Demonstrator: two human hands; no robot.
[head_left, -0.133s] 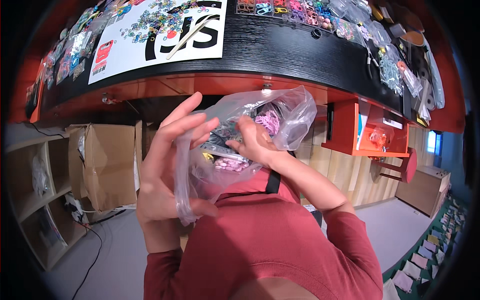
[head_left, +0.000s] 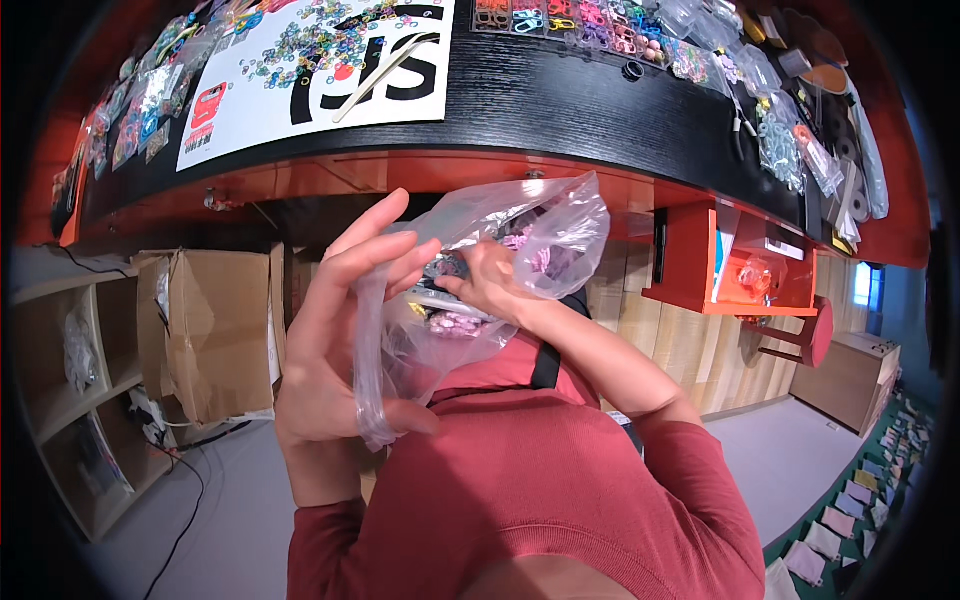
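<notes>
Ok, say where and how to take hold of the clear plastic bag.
Probably pinch the clear plastic bag by its left edge, from the left: film gathers there into a narrow fold at the left hand, while the right hand occupies the opening.

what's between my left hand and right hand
In the head view, part of the open clear plastic bag lies between the left hand and right hand, with pink pieces showing inside it.

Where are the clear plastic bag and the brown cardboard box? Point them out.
Clear plastic bag (head_left: pixel 570 248), head view: its right-hand flap.
Brown cardboard box (head_left: pixel 222 335), head view: its broad side panel.
</notes>
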